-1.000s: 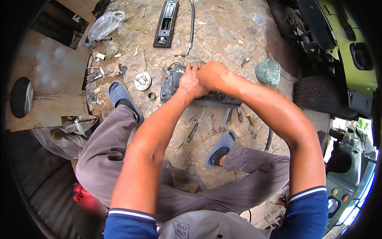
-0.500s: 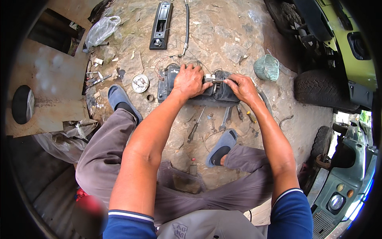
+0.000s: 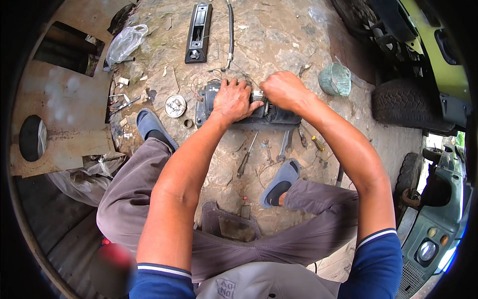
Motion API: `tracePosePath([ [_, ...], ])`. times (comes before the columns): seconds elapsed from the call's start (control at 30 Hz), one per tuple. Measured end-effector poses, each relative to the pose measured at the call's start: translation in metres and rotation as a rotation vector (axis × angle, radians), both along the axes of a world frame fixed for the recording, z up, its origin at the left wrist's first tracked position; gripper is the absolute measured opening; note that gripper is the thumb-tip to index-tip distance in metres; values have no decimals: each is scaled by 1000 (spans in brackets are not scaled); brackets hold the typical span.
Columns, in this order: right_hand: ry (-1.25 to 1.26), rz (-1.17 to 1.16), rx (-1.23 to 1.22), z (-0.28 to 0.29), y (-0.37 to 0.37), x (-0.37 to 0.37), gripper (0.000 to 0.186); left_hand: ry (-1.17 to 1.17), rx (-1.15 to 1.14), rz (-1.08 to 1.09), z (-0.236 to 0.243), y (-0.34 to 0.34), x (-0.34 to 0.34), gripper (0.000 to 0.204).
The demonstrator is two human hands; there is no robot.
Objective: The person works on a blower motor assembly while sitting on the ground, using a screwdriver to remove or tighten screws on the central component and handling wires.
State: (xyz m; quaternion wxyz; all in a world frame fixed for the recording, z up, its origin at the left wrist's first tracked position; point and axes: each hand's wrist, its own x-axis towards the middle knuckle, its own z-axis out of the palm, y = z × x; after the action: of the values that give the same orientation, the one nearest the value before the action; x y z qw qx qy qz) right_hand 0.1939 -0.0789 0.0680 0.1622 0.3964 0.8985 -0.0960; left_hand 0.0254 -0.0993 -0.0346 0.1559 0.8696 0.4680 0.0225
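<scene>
- Blk unit (image 3: 285, 116) sits on the rough stone ground, just past the feet, long side running L–R, both hands on or at it.
- L hand (image 3: 232, 101): palm down on the unit's L-centre, fingers a bit spread and bent over the top, thumb out to the R; laid on it, not closed round it.
- R hand (image 3: 284, 91): wrist bent, fingers look curled, tips at/near a small silver part (image 3: 258, 94) mid-unit. Tips hidden, so can't tell how far closed or what, if anything, it has hold of.
- Wt: prob. fairly heavy for its size, judging by the bulky body; likely wants 2 hands to lift.
- Feel: housing looks hard + stiff; poss. greasy or dusty, so may slip a bit.
- Fragile bits: thin wires (image 3: 195, 89) at the L end look soft, easily snagged. Don't pull there.
- Best hold: the solid body at both ends, low down, clear of wires; L palm on top should do to steady it.
- Silver part: small, prob. rigid; fingertip pinch on its edges suits.
- Nearby: tin (image 3: 175, 106) w/ small bits, L of the unit; yellow-handled screwdriver (image 3: 317, 144) on the near R side.
</scene>
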Motion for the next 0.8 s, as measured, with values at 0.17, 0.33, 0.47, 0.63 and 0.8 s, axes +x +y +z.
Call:
tracePosePath([
  [0.17, -70, 37, -11, -25, 2, -58, 19, -50, 14, -32, -9, -2, -2, 47],
  [0.33, 218, -205, -174, 9, 14, -23, 18, -78, -16, 9, -3, -5, -4, 63],
  [0.47, 373, -423, -122, 10, -9, 33, 18, -92, 60, 13, -5, -4, 1, 65],
  [0.63, 575, -478, -7, -41, -34, 68, 25, -94, 41, 21, -4, -4, 0, 66],
  [0.8, 559, -365, 128, -54, -42, 67, 20, -80, 51, 18, -3, -5, 0, 67],
])
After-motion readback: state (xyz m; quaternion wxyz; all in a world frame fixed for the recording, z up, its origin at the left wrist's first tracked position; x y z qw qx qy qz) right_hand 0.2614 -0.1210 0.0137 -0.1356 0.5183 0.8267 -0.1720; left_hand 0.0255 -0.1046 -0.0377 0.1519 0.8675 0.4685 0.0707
